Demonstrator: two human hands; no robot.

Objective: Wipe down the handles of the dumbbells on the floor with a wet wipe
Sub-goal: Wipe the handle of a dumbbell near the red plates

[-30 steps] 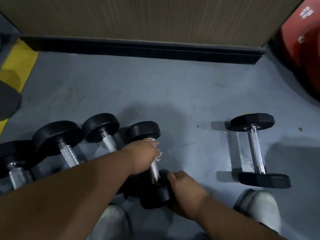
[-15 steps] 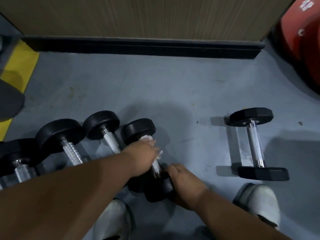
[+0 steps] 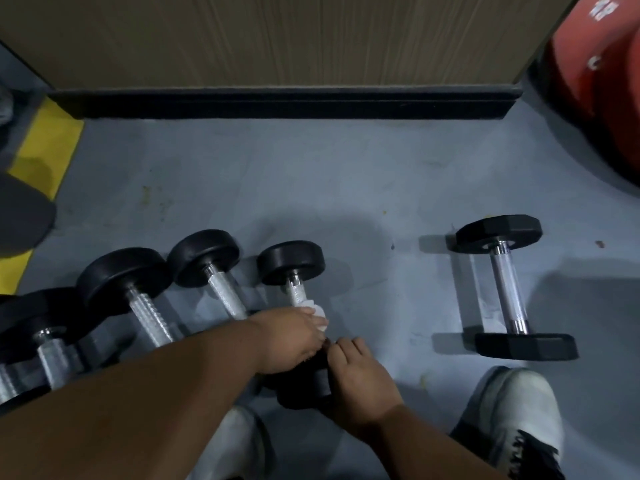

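Observation:
Several round-headed black dumbbells lie side by side on the grey floor at the left. My left hand [image 3: 291, 336] grips the chrome handle of the rightmost one [image 3: 292, 263] through a white wet wipe [image 3: 317, 315], near the handle's near end. My right hand [image 3: 360, 379] holds that dumbbell's near black head [image 3: 304, 389], fingers curled over it. A hex-headed dumbbell [image 3: 509, 289] lies apart at the right, untouched.
A wooden wall panel with a black skirting [image 3: 277, 103] runs across the back. A red weight plate [image 3: 602, 81] leans at the far right. A yellow floor strip [image 3: 41, 161] is at the left. My white shoes [image 3: 509, 417] stand on the floor below.
My left hand with the wipe has slid down the handle toward me, baring more chrome near the far head. My right hand stays on the near head.

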